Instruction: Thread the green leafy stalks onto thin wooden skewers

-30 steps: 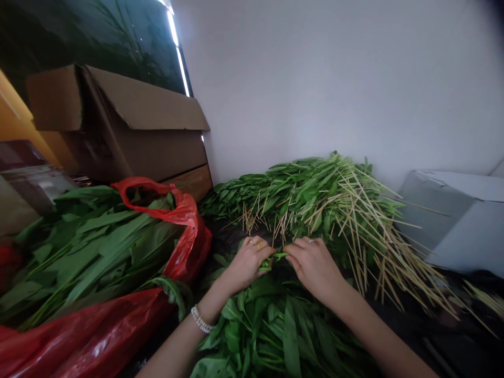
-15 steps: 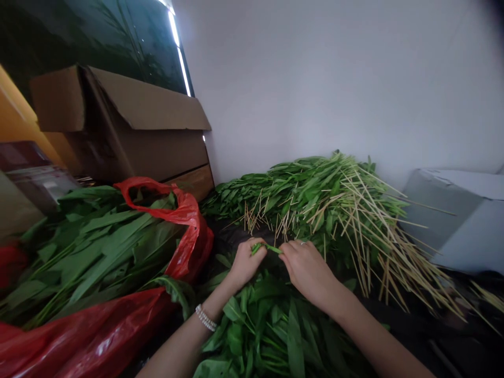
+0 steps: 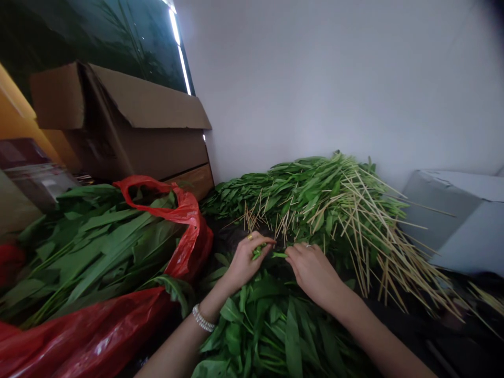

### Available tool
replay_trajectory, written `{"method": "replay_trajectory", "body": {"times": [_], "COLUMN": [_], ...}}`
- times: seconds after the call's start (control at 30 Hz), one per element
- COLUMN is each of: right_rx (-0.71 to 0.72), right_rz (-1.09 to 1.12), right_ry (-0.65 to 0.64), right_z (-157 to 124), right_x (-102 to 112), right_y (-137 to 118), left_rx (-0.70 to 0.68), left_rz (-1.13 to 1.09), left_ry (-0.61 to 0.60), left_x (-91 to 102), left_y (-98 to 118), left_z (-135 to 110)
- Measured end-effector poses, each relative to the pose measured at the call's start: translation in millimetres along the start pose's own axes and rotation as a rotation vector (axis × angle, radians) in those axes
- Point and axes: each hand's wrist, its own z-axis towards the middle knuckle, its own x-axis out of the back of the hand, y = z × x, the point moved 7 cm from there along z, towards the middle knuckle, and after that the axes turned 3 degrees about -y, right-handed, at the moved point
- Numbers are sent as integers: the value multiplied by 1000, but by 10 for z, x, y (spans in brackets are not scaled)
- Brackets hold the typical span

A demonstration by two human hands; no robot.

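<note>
My left hand (image 3: 248, 261), with a ring and a beaded bracelet, is closed around a small folded bit of green leaf (image 3: 257, 252), its index finger stretched to the right. My right hand (image 3: 313, 268) pinches a short green stem (image 3: 280, 255) whose end points toward the left hand. A gap separates the two hands. Below them lies a heap of loose green leaves (image 3: 271, 320). Just beyond is a large pile of leaf bundles (image 3: 291, 184) with thin pale sticks (image 3: 358, 226) poking out, mostly toward the right.
At left, a red plastic bag (image 3: 192, 241) bulges with long green leaves (image 3: 106, 252). Behind it stands an open cardboard box (image 3: 157, 149). A grey-white box (image 3: 449, 215) sits at the right, against the pale wall (image 3: 334, 79).
My hands have moved slightly apart, and the green strand that spanned them now shows as separate pieces. The left index finger has straightened. The surrounding piles look the same.
</note>
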Motion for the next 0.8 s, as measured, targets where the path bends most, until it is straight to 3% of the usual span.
{"method": "replay_trajectory", "body": {"times": [0.1,0.23,0.47,0.57,0.67,0.8], "right_rx": [7,11,21,53,103,151], "right_rz": [-51,-52,108,191,283,399], "right_ry": [12,4,-19,-3,21,62], "right_z": [-4,-10,-2,26,49,43], "right_x": [24,15,-126,-181,-183,-54], "right_y": [-44,-78,-128,-123,-115,-67], "left_rx": [-125,-170,-277,-235,-146,136], "left_rz": [135,357,573,495,258,-163], "left_ry": [-165,-331,-394,-358,-295,-135], "left_x": [-135,-290,-388,-374,-335,-167], "left_y": [90,35,6,9,0,-218], "left_z": [-22,-60,-80,-64,-39,11]}}
